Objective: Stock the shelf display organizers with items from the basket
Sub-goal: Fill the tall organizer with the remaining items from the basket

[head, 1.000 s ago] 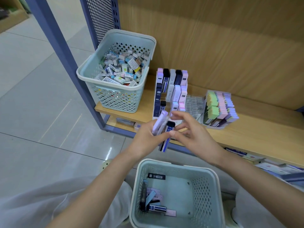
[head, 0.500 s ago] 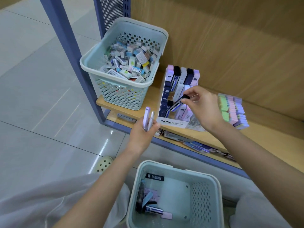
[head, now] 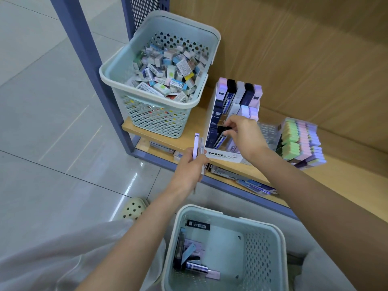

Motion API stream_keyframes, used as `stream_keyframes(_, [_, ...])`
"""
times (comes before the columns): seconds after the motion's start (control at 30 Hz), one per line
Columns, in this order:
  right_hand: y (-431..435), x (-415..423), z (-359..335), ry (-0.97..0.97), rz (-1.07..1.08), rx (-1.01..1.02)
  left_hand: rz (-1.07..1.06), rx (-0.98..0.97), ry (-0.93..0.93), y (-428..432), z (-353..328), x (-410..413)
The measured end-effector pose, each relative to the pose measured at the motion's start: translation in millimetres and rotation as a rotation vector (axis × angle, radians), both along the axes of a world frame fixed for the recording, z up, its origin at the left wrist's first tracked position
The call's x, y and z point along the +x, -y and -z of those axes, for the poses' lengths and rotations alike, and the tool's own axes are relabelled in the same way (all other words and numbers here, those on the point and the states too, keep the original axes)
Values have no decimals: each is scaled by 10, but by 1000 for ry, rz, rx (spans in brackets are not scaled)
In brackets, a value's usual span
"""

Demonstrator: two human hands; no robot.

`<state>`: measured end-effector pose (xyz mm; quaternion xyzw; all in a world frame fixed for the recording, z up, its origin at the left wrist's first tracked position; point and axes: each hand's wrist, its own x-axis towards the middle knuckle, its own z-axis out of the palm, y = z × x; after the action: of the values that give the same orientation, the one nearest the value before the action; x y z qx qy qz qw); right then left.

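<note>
From my remote seat I take the white display organizer [head: 222,155] on the wooden shelf [head: 198,127] as my marker. My right grip [head: 244,135] reaches into its front rows from the right and pinches the black cap of a slim lead case [head: 221,134], which stands tilted among the dark cases in that compartment. My left grip [head: 190,169] hovers just off the organizer's front left corner, clenched around two thin cases held upright, a lilac one [head: 196,143] and a clear one [head: 202,149] beside it. The back rows of the organizer hold lilac, black and white cases standing on end. The task's basket [head: 222,253] sits on the floor well in front of the organizer, with a few cases lying along its left side. To the organizer's left, on the same shelf, stands a second basket [head: 155,116] heaped with small boxes. To its right sits a clear organizer [head: 302,141] filled with green, pink and purple pieces.
</note>
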<state>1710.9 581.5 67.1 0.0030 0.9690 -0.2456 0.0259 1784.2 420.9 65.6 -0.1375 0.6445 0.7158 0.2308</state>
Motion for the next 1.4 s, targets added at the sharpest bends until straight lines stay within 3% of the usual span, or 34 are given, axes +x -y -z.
stream_keyframes(0.23, [81, 108, 78, -76, -99, 225, 43, -26, -175, 10, 56, 29])
stream_keyframes(0.37, [85, 153, 100, -135, -104, 244, 55, 11, -184, 3, 52, 42])
stream_keyframes(0.5, [187, 371, 26, -190, -49, -134, 53, 39, -120, -2, 67, 66])
stream_keyframes(0.67, [245, 776, -209, 213, -3, -692, 116, -32, -123, -15, 61, 102])
stream_keyframes(1.03, [-27, 1104, -434, 407, 223, -906, 171, -279, -303, -271, 99, 324])
stream_keyframes(1.17, [-267, 1154, -533, 364, 244, -809, 77, -269, -239, -330, 67, 283])
stream_keyframes(1.4, [-950, 959, -588, -151, 271, -202, 193, -132, 8, -466, 21, 254])
